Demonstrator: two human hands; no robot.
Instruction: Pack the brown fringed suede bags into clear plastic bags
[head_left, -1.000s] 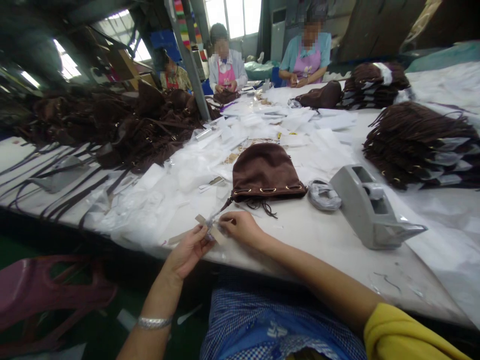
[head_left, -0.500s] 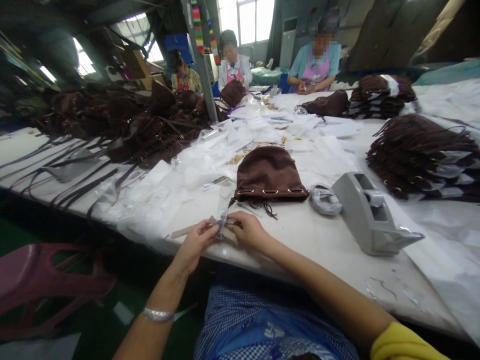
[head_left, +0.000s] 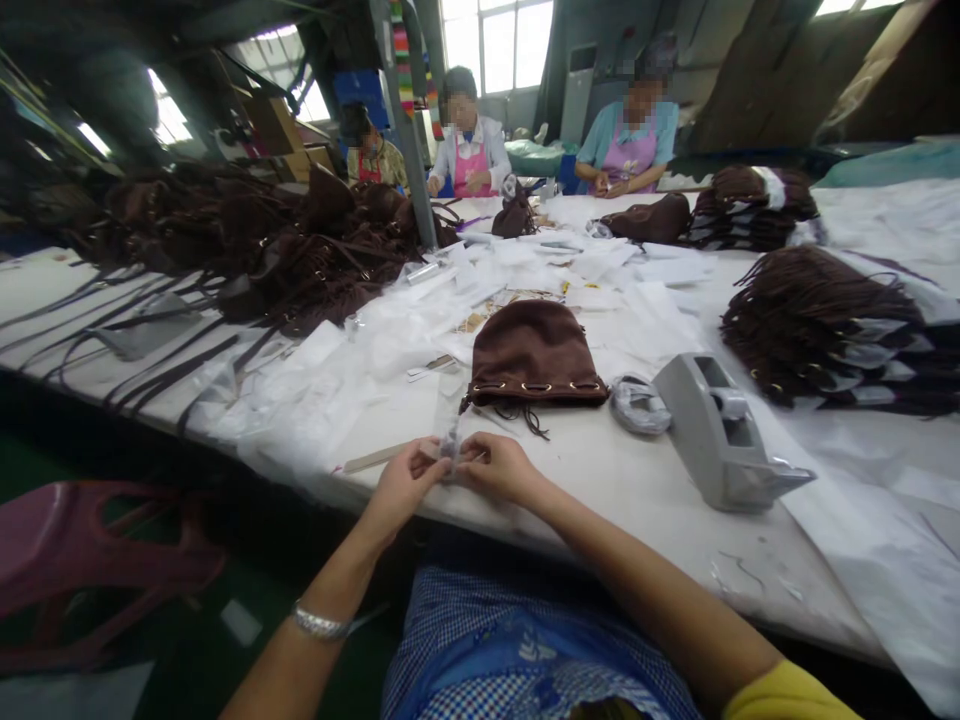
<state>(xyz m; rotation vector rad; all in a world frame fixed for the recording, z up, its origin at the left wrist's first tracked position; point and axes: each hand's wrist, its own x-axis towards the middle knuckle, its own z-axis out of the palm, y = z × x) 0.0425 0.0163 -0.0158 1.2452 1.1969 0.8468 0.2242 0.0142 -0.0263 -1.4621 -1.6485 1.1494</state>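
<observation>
Near the table's front edge, my left hand and my right hand meet with fingertips pinched on a piece of clear plastic wrap. Something small and dark shows through the plastic between my fingers; its kind is unclear. The plastic reaches up to the lower left corner of a brown drawstring bag. That bag lies flat just beyond my hands, its row of metal eyelets towards me and a thin fringe sticking out below. Left of my left hand is a flat grey-beige strip.
A grey tape dispenser and a plastic-wrapped coil are right of the bag. Stacked brown fringed bags stand farther right, heaped ones at left. White paper and plastic sheets litter the table. Several co-workers sit opposite; a stool is lower left.
My hands have drawn slightly closer together on the plastic, the left one moving right. Across the table, a co-worker's brown bag has been set down on the tabletop. The view has shifted slightly.
</observation>
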